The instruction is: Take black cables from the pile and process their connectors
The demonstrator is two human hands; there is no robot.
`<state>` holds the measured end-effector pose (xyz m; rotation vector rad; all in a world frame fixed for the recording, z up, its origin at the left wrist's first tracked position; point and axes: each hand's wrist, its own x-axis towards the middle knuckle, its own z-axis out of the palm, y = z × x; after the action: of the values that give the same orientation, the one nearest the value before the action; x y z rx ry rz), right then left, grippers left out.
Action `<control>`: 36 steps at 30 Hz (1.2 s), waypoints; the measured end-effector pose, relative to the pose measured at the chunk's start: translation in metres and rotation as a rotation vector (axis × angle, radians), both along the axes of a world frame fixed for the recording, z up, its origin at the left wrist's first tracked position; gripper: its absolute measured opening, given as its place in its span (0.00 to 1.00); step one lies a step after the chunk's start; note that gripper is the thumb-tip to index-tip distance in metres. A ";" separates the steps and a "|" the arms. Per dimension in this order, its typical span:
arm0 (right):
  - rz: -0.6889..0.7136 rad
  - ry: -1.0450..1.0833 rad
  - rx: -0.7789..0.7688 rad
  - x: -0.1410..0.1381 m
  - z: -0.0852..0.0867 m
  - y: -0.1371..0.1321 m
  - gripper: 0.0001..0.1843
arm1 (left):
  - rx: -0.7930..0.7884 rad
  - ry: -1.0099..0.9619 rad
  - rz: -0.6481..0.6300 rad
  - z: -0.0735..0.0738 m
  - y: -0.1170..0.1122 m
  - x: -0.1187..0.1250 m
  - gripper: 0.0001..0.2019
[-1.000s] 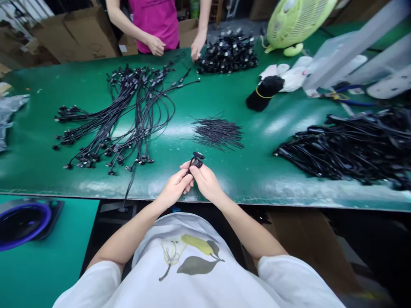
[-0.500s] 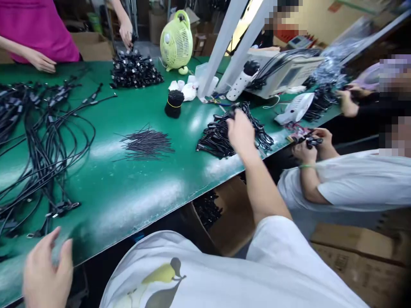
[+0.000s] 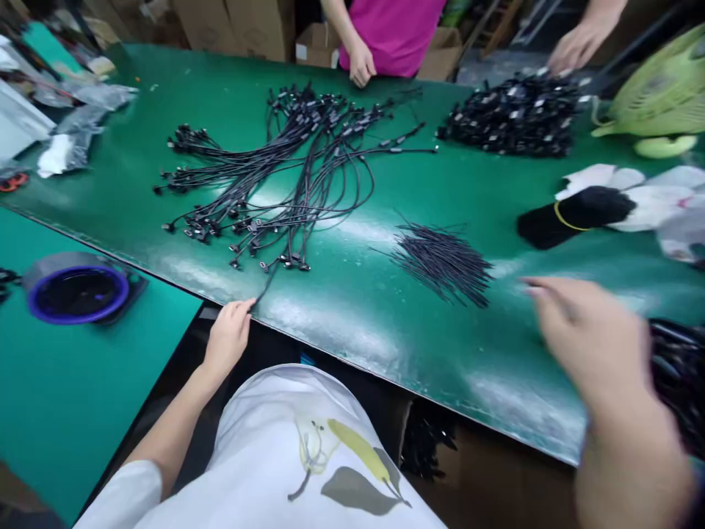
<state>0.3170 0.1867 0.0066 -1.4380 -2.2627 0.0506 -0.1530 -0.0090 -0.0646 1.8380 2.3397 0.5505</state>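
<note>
My left hand (image 3: pixel 228 339) rests at the front edge of the green table (image 3: pixel 358 316), fingers pinched on the end of a black cable (image 3: pixel 264 283). That cable runs up into a spread bundle of black cables (image 3: pixel 286 169). My right hand (image 3: pixel 584 330) hovers over the table at the right, fingers pointing left and smeared by motion. Whatever may be under its palm is hidden. A pile of thin black ties (image 3: pixel 443 261) lies just left of its fingertips. A heap of black cables (image 3: pixel 680 375) sits behind it at the right edge.
A person in a magenta top stands across the table, one hand (image 3: pixel 360 66) on its edge, the other (image 3: pixel 576 44) over a pile of coiled black cables (image 3: pixel 512 114). A black bundle with a yellow band (image 3: pixel 573 213), a green fan (image 3: pixel 655 95) and a blue-rimmed ring (image 3: pixel 77 290) are around.
The view swung right to the cable heap and back left. My right hand left the heap and comes back over the table. My left hand now pinches a cable at the table edge.
</note>
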 end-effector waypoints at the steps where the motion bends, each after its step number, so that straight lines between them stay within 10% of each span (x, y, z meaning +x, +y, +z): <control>1: 0.083 0.025 -0.079 -0.034 -0.005 0.002 0.18 | 0.010 -0.032 -0.023 0.001 0.002 -0.001 0.18; 6: 0.471 0.076 -0.263 -0.195 -0.025 0.043 0.17 | 0.047 -0.083 -0.108 0.002 0.027 -0.007 0.18; 15: 0.330 -0.135 -0.159 -0.351 -0.042 0.134 0.15 | 0.044 -0.062 -0.208 -0.012 0.050 -0.019 0.18; 19: 0.333 -0.120 -0.096 -0.355 -0.030 0.140 0.16 | 0.069 -0.099 -0.204 -0.003 0.083 -0.018 0.17; 25: 0.540 0.216 0.216 -0.331 0.047 0.103 0.19 | 0.536 -0.142 -0.013 0.051 0.120 -0.028 0.25; 29: 0.728 0.177 0.160 -0.317 0.084 0.085 0.21 | 0.362 -0.431 -0.225 0.079 0.148 -0.036 0.20; 36: 0.416 -0.130 0.062 -0.265 0.051 0.169 0.13 | 0.070 -1.261 -0.354 0.141 0.084 -0.018 0.14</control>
<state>0.0519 0.3553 0.0572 -0.9434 -2.6110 0.0175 -0.1714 0.0750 0.0762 1.2126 1.1378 1.2405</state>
